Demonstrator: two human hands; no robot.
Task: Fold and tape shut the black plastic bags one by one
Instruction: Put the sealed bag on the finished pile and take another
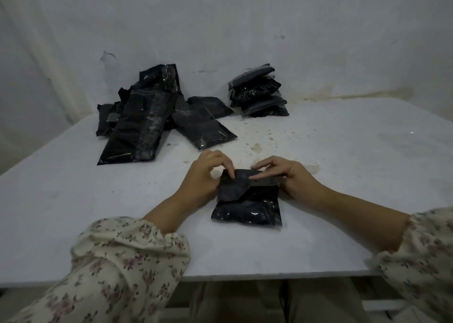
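Observation:
A small black plastic bag (247,205) lies on the white table (343,175) in front of me, its top flap folded down over its body. My left hand (206,173) pinches the flap's upper left corner with thumb and fingers. My right hand (282,173) holds the bag's upper right edge, fingers stretched along the fold. A loose heap of long unfolded black bags (147,116) lies at the back left. A neat stack of folded black bags (258,92) stands at the back right by the wall.
One flat black bag (203,126) lies apart from the heap, just beyond my left hand. The table's near edge (269,275) runs under my forearms. A white wall (245,28) closes the far side.

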